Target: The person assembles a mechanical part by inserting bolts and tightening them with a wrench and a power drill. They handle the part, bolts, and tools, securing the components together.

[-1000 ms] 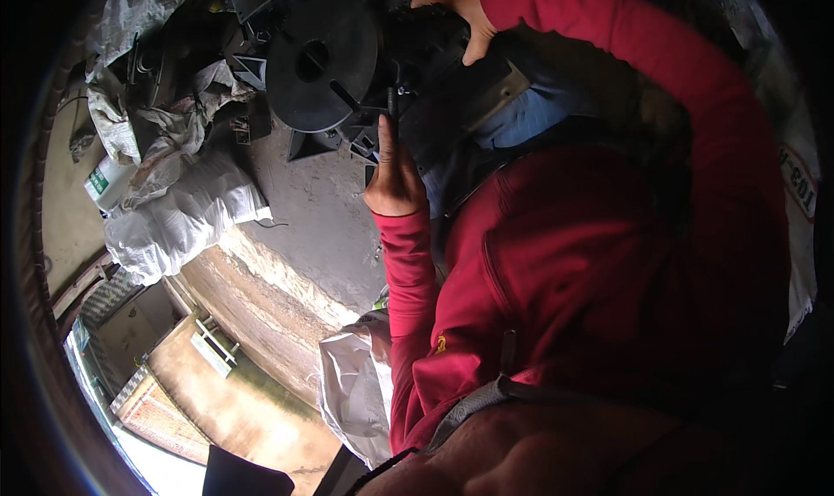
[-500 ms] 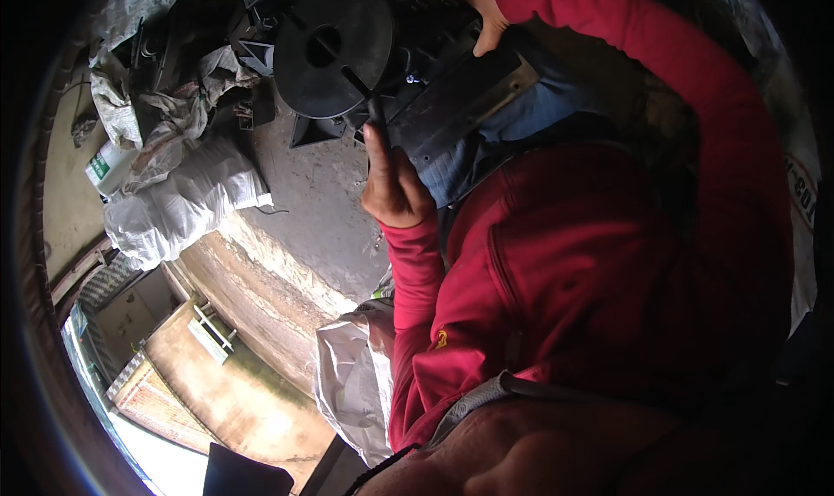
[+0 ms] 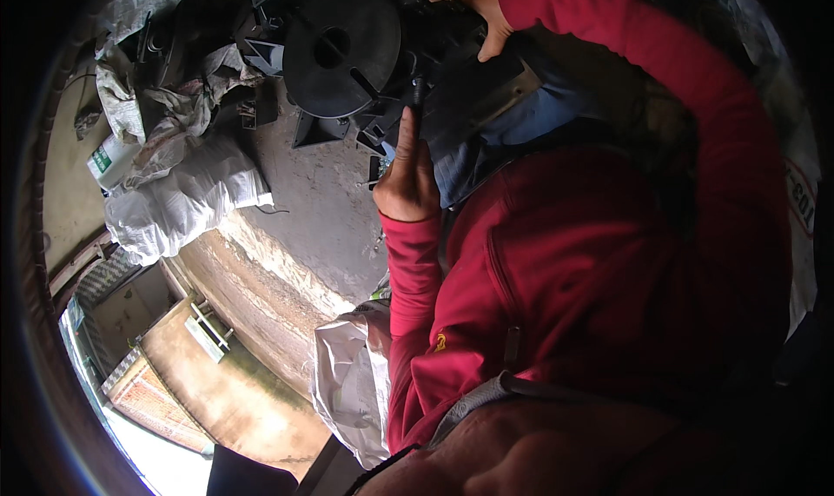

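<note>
A: Item one, the main piece?

B: A black round disc (image 3: 340,49), plastic by the look, with a centre hole and raised ribs, part of a dark machine housing (image 3: 434,27). It sits at the top of the view, on the grey concrete ledge (image 3: 321,209). Every place below is given relative to that disc.

A: Left hand?

B: Left hand (image 3: 407,176), just below and to the right of the disc. Fingers together and extended upward, thumb side toward the camera, the fingertips (image 3: 408,118) pressed against the dark housing at the disc's lower right edge. Whether they pinch a small part there cannot be told; the spot is in shadow.

A: Right hand?

B: Right hand (image 3: 473,9), to the right of the disc and level with its upper half. Fingers curled narrow over the top of the housing, gripping it. The red sleeve (image 3: 660,70) runs away from it to the right.

A: Surroundings?

B: White woven sacks (image 3: 182,201), crumpled, piled left of and below the disc. A white bottle with a green label (image 3: 109,159) lies at the far left of that pile. Blue cloth (image 3: 521,122) sits below right of the disc, under the housing. A further white sack (image 3: 347,383) lies well below the disc, beside the person's red jacket (image 3: 591,287).
</note>
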The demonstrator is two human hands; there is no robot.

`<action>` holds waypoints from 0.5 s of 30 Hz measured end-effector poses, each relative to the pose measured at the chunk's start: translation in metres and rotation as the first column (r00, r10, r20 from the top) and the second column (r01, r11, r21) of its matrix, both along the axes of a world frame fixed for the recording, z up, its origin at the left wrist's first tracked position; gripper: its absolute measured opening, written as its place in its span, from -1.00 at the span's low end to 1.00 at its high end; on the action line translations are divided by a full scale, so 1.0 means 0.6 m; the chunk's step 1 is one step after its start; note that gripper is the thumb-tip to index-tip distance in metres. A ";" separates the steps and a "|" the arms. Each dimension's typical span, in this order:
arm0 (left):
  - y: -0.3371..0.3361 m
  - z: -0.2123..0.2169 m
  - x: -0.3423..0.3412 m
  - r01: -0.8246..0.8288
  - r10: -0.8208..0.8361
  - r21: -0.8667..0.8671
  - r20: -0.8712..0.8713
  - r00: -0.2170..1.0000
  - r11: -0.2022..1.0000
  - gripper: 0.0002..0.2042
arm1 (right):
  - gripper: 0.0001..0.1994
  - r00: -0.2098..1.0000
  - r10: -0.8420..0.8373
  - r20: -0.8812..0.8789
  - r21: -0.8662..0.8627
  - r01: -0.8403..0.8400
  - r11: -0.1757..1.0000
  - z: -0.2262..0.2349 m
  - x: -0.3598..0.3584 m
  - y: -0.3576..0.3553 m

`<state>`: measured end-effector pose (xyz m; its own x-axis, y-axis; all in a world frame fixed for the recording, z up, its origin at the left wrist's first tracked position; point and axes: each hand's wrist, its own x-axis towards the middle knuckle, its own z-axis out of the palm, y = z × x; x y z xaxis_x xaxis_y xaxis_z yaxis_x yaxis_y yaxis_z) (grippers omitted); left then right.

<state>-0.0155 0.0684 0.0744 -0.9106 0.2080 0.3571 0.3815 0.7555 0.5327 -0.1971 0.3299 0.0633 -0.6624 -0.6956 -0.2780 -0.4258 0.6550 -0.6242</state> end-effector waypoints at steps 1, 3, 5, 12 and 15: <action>0.001 0.018 0.008 -0.017 0.014 0.111 0.030 0.999 0.994 -0.54 | -0.01 0.999 -0.020 -0.040 -0.037 0.018 0.999 -0.014 0.002 -0.001; 0.001 0.019 0.003 -0.034 0.040 0.153 -0.039 0.998 0.988 -0.54 | 0.00 0.998 -0.017 -0.061 -0.036 0.015 0.999 -0.018 0.000 -0.006; -0.007 -0.025 0.001 -0.146 0.146 -0.059 0.000 0.989 0.988 -0.53 | 0.02 1.000 0.023 -0.014 -0.015 -0.024 1.000 -0.007 0.005 -0.017; -0.011 0.004 0.001 -0.044 0.054 0.075 -0.133 0.990 0.996 -0.56 | 0.06 0.999 0.006 -0.045 0.053 -0.003 0.999 0.010 0.002 -0.012; -0.018 -0.051 0.006 -0.166 0.193 -0.191 0.133 0.972 0.967 -0.53 | 0.07 0.999 0.020 -0.045 0.023 -0.019 1.000 -0.003 0.002 -0.018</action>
